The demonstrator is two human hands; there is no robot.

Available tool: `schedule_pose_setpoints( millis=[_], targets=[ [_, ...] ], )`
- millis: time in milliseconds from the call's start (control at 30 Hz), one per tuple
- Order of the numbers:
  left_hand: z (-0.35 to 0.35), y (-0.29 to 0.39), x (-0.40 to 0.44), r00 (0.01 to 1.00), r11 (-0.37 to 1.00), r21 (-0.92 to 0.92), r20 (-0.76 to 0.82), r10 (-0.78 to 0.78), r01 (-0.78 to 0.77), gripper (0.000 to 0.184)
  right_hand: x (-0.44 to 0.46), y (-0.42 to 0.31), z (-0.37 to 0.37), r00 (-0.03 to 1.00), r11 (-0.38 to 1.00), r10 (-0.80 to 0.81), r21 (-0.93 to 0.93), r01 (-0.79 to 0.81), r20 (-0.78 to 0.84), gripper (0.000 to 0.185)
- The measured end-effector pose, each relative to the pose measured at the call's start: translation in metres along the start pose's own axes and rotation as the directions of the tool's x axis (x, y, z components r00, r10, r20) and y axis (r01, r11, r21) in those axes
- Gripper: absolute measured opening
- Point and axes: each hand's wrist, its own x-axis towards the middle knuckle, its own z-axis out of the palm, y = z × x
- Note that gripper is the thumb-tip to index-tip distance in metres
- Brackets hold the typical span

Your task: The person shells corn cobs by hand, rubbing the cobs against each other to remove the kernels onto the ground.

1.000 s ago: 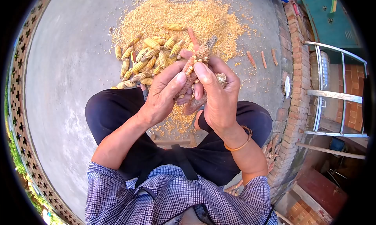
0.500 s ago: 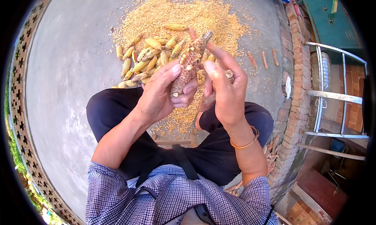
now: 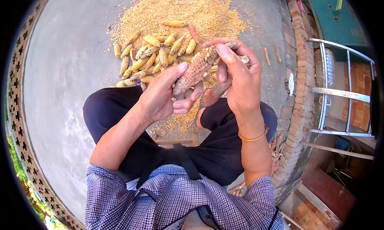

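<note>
My left hand (image 3: 157, 97) is closed around the lower end of a mostly stripped corn cob (image 3: 195, 73), with some yellow kernels left toward its upper end. The cob slants up to the right in front of my lap. My right hand (image 3: 242, 80) has its thumb and fingers on that cob's upper tip. A second, bare cob (image 3: 217, 93) sits in my right palm, its lower end sticking out toward the left hand. Behind them lies a heap of unshelled corn ears (image 3: 150, 58), partly hidden by the hands.
Loose yellow kernels (image 3: 188, 12) spread over the concrete floor (image 3: 68, 70) beyond the ears. More kernels (image 3: 176, 124) lie between my knees. Bare cobs (image 3: 277, 54) rest at the right, near a low brick edge (image 3: 302, 62) and a metal frame (image 3: 340, 93).
The cob in my left hand has turned and tilted further right, showing a barer side. My right thumb has moved onto its tip. The view has shifted slightly.
</note>
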Motion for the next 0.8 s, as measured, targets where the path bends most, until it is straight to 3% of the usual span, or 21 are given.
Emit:
schedule_pose_setpoints(
  millis=[100,133,200,233,267,367,400,500,600,667,700,733,767,800],
  targets=[
    [0.001,-0.011,0.009,0.931,0.898,0.439,-0.341,0.13,0.035,0.055,0.004,-0.008,-0.01,0.99,0.991,-0.08,-0.12,0.066,-0.115,0.016],
    [-0.001,-0.01,0.008,0.934,0.842,0.533,-0.336,0.124,0.08,0.054,0.008,-0.01,-0.016,0.975,0.974,-0.141,-0.201,0.106,-0.169,0.015],
    [-0.014,-0.014,0.011,0.934,0.273,0.961,-0.14,0.33,0.047,0.052,0.017,-0.02,-0.033,0.939,0.916,-0.262,-0.363,0.169,-0.222,0.012],
    [-0.019,-0.02,0.011,0.933,-0.084,0.996,0.0,0.36,0.033,0.051,0.022,-0.028,-0.046,0.924,0.876,-0.311,-0.444,0.188,-0.222,0.01],
    [-0.02,-0.025,0.01,0.92,-0.323,0.946,0.09,0.38,0.041,0.044,0.026,-0.034,-0.059,0.907,0.827,-0.363,-0.523,0.208,-0.213,0.008],
    [-0.024,-0.028,0.009,0.987,-0.578,0.801,-0.109,0.117,0.157,0.036,0.03,-0.033,-0.102,0.892,0.695,-0.423,-0.688,0.208,-0.158,0.008],
    [-0.039,-0.036,0.007,0.996,-0.673,0.736,-0.032,0.078,0.076,0.029,0.031,-0.027,-0.12,0.887,0.699,-0.412,-0.697,0.162,-0.207,0.009],
    [-0.042,-0.035,0.003,0.981,-0.78,0.614,-0.05,-0.188,-0.118,0.027,0.014,0.01,-0.191,0.858,0.654,-0.371,-0.755,-0.03,-0.355,0.013],
    [-0.034,-0.032,0.004,0.983,-0.726,0.679,-0.038,-0.18,-0.106,0.025,-0.036,0.062,-0.254,0.829,0.611,-0.284,-0.757,-0.23,-0.481,0.018],
    [-0.037,-0.03,0.0,0.986,-0.697,0.709,-0.011,-0.166,-0.11,0.025,-0.099,0.08,-0.293,0.902,0.319,-0.151,-0.884,-0.342,-0.404,0.022],
    [-0.036,-0.029,-0.001,0.991,-0.684,0.726,-0.035,-0.13,-0.065,0.024,-0.138,0.095,-0.332,0.935,0.002,0.034,-0.935,-0.355,-0.354,0.021],
    [-0.033,-0.027,-0.004,0.993,-0.67,0.742,-0.061,-0.099,-0.022,0.024,-0.185,0.116,-0.371,0.919,-0.175,0.223,-0.941,-0.291,-0.326,0.02],
    [-0.031,-0.025,-0.005,0.994,-0.654,0.756,-0.085,-0.07,0.019,0.025,-0.226,0.112,-0.375,0.743,-0.356,0.489,-0.882,-0.309,-0.457,0.023],
    [-0.031,-0.021,-0.007,0.995,-0.663,0.748,-0.06,-0.074,-0.004,0.026,-0.279,0.135,-0.419,0.506,-0.567,0.649,-0.804,-0.177,-0.569,0.031]
  ],
)
